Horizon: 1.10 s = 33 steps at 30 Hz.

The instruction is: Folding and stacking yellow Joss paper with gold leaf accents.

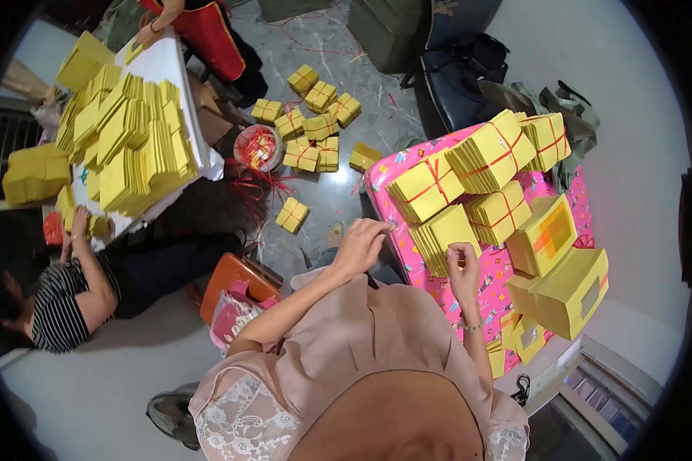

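Observation:
My left hand (364, 247) hovers by the left edge of a pink patterned tabletop (500, 286), its fingers loosely bent and nothing visible in them. On the tabletop, my right hand (464, 269) is curled in a pinch at the near right corner of a stack of yellow paper packets (440, 238). Whatever lies between those fingertips is too small to make out. No ribbon shows around this stack. Just behind it are a bundle tied with red ribbon (425, 186) and another tied bundle (498, 213). A larger tied stack (492, 152) stands farther back.
More yellow packets (557, 288) lie at the tabletop's right. Tied bundles (315, 123) and a tub of red ribbon (258, 147) stand on the floor. At left, two people work by a white table (178, 75) heaped with packets. An orange-brown chair (242, 278) is at my left.

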### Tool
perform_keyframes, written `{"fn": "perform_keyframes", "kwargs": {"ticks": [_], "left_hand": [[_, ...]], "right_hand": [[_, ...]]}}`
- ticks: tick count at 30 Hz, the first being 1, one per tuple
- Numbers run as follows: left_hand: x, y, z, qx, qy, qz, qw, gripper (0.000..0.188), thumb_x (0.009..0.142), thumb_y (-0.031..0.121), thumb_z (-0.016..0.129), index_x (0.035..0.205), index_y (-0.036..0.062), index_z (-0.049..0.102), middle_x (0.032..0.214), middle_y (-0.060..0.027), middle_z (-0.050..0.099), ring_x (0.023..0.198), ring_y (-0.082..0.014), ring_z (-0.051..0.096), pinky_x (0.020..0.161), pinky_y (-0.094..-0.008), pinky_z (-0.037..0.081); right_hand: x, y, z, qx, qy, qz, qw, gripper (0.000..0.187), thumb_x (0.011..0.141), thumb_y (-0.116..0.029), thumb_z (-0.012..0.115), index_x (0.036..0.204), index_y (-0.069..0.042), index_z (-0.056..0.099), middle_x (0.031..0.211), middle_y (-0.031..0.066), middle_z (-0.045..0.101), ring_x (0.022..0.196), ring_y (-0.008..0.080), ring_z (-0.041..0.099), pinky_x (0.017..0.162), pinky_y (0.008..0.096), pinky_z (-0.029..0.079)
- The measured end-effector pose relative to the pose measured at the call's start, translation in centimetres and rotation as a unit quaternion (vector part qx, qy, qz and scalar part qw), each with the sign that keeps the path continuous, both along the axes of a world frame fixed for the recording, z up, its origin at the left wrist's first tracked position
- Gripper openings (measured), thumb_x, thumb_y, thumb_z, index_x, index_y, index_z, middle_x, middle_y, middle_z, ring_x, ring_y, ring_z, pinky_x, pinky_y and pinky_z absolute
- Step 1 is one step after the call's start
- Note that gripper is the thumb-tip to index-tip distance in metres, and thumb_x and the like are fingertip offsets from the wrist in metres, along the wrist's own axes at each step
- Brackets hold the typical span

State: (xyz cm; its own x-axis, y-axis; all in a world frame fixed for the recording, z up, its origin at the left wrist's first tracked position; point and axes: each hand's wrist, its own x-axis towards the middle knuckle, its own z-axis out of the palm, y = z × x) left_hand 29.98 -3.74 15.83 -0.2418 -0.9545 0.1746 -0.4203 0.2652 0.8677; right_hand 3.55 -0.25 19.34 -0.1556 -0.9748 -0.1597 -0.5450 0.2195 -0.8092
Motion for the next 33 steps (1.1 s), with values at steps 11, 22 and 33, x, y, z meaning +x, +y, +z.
{"fn": "perform_keyframes", "kwargs": {"ticks": [11,22,33], "left_hand": [[0.7,-9.2,1.2,0.006,-0.02,-0.035,0.999,0.026,0.09,0.007,0.058,0.115,0.0029,0.063,0.104,-0.0176,0.064,0.096,-0.0366,0.058,0.089,-0.0428,0.045],[6.7,-17.8,0.9,0.007,-0.068,-0.17,0.983,0.03,0.09,0.009,0.058,0.119,0.0057,0.062,0.103,-0.0177,0.062,0.098,-0.038,0.057,0.087,-0.0458,0.045],[10.0,-28.8,1.0,0.046,-0.145,-0.286,0.946,0.032,0.092,0.012,0.058,0.124,0.0057,0.059,0.116,-0.021,0.062,0.109,-0.0385,0.057,0.095,-0.045,0.045]], "right_hand": [[4.3,-6.6,0.7,-0.046,0.03,0.004,0.998,0.021,0.093,-0.01,0.061,0.111,0.0,0.062,0.093,0.0111,0.061,0.078,0.0197,0.063,0.07,0.0306,0.051],[8.1,-13.3,-1.3,-0.106,0.109,-0.007,0.988,0.014,0.091,-0.011,0.061,0.101,-0.001,0.06,0.095,0.0169,0.06,0.077,0.0318,0.067,0.067,0.04,0.054],[10.9,-13.4,-5.6,0.01,0.175,-0.166,0.97,0.021,0.087,-0.009,0.066,0.099,-0.004,0.05,0.091,0.0186,0.052,0.075,0.0384,0.056,0.065,0.0469,0.046]]}}
